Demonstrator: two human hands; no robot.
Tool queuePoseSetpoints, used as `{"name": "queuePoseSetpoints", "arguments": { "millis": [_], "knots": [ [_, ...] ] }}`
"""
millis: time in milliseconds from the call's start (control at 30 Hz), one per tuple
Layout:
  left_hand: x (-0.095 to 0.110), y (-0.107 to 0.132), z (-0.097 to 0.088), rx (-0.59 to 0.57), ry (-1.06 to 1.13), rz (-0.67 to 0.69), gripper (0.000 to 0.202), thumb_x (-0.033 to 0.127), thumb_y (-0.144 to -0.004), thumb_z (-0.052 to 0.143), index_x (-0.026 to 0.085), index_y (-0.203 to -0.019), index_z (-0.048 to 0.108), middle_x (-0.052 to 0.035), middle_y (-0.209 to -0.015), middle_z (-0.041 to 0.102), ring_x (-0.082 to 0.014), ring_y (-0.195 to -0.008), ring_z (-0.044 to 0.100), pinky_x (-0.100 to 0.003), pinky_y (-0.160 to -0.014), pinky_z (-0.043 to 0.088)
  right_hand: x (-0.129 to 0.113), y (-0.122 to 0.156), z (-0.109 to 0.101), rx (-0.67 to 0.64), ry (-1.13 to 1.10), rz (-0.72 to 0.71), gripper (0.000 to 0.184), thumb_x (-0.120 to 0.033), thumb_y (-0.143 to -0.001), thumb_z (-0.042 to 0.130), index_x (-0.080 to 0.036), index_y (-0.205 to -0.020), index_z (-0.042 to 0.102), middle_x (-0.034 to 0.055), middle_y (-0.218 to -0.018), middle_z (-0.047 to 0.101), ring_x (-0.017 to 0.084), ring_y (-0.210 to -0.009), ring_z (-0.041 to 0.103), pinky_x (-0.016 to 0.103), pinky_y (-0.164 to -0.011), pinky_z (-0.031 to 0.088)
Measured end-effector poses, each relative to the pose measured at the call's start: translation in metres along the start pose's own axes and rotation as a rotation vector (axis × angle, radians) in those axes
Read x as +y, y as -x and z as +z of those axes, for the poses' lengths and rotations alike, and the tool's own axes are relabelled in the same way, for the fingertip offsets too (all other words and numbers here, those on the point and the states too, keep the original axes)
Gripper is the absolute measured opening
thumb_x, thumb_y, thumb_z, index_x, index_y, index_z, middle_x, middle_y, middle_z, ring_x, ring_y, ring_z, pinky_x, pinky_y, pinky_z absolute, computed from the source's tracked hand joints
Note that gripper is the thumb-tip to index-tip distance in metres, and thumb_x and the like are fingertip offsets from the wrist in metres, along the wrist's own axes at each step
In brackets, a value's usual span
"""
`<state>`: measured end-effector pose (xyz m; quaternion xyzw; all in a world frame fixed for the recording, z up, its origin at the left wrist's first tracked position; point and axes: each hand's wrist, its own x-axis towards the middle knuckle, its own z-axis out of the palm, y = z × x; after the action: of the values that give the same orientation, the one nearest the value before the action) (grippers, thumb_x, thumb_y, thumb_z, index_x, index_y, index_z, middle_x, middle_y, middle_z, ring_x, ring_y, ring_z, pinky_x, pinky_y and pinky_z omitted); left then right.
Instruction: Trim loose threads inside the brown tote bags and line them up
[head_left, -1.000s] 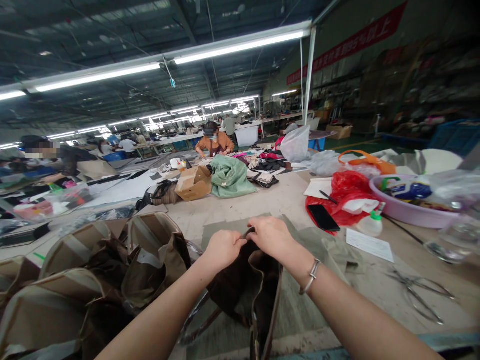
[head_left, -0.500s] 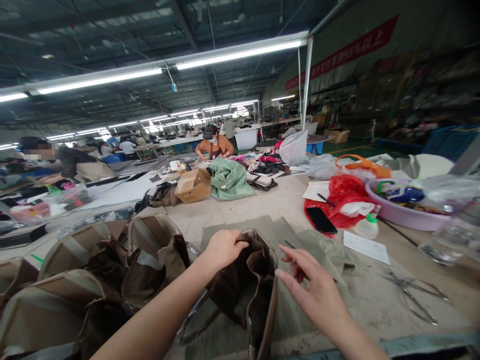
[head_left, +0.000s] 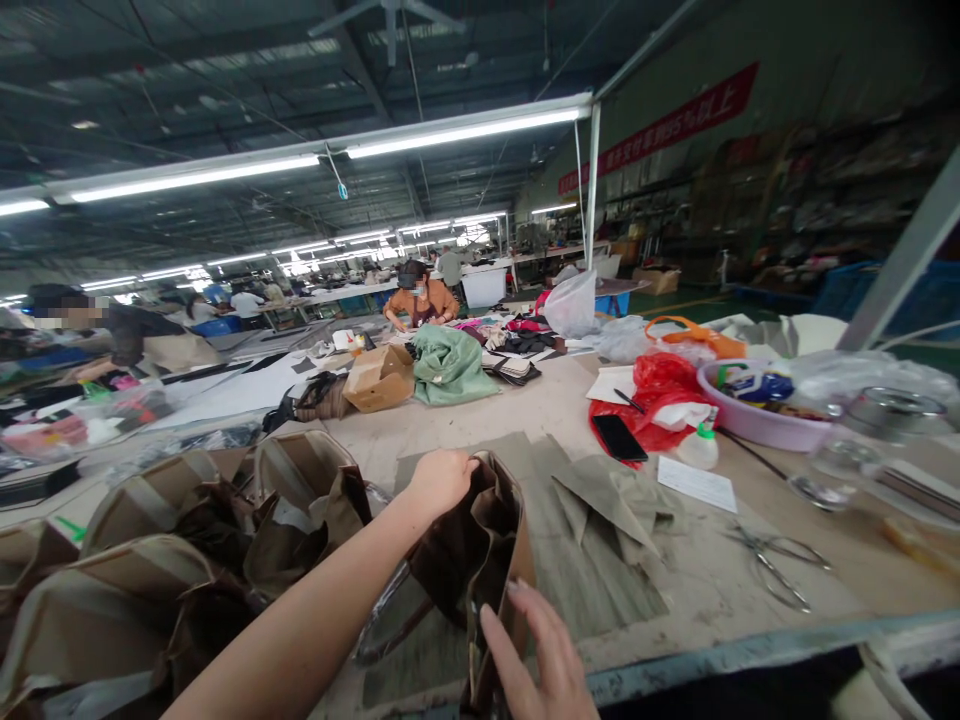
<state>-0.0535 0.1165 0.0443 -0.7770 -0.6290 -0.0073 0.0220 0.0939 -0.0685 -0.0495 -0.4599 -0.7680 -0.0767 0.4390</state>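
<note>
A brown fabric bag (head_left: 480, 545) stands open-topped on the worktable in front of me. My left hand (head_left: 439, 480) is closed on the far rim of the bag. My right hand (head_left: 536, 655) is low at the near edge, fingers stretched out and touching the near side of the bag, holding nothing. Olive-grey fabric pieces (head_left: 600, 500) lie flat under and to the right of the bag.
Several similar tan bags (head_left: 187, 520) are piled at the left. Scissors (head_left: 776, 560), a paper slip (head_left: 697, 485), a glue bottle (head_left: 699, 448), a black phone (head_left: 620, 437) on a red plastic bag, and a pink basin (head_left: 757, 420) lie at the right. Other people work at the table's far end.
My right hand left the bag's far rim and came down to its near side by the table edge. My left hand kept hold of the rim. The view shifted slightly right.
</note>
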Motion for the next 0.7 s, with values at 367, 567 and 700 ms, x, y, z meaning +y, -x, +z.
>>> {"name": "queuePoseSetpoints", "arguments": {
  "millis": [367, 567, 700],
  "knots": [
    [0.015, -0.001, -0.012, 0.001, 0.069, -0.075, 0.036, 0.037, -0.084, 0.04, 0.017, -0.081, 0.07, -0.0107, -0.09, 0.069, -0.0217, -0.091, 0.062, -0.028, -0.077, 0.044, -0.009, -0.009, -0.027, -0.496, -0.197, 0.362, 0.102, -0.006, -0.061, 0.054, -0.017, -0.145, -0.003, 0.023, -0.145, 0.023, 0.033, -0.109, 0.055, 0.036, -0.075, 0.053],
    [0.001, 0.025, -0.027, -0.092, 0.247, -0.107, 0.026, 0.03, -0.074, 0.045, 0.018, -0.061, 0.064, -0.003, -0.06, 0.065, -0.0173, -0.065, 0.063, -0.023, -0.059, 0.044, 0.072, -0.032, -0.095, -0.545, -0.247, 0.41, 0.094, -0.001, -0.063, 0.042, -0.019, -0.146, 0.001, 0.0106, -0.103, 0.067, 0.024, -0.09, 0.064, 0.034, -0.075, 0.05],
    [-0.005, 0.059, -0.03, -0.175, 0.417, -0.129, 0.028, 0.031, -0.074, 0.042, 0.017, -0.055, 0.056, -0.0002, -0.045, 0.057, -0.0153, -0.047, 0.059, -0.022, -0.046, 0.042, 0.135, -0.06, -0.119, -0.485, -0.293, 0.391, 0.079, -0.004, -0.064, 0.045, -0.024, -0.14, 0.032, 0.0042, -0.1, 0.068, 0.02, -0.085, 0.063, 0.032, -0.076, 0.048]
  ]
}}
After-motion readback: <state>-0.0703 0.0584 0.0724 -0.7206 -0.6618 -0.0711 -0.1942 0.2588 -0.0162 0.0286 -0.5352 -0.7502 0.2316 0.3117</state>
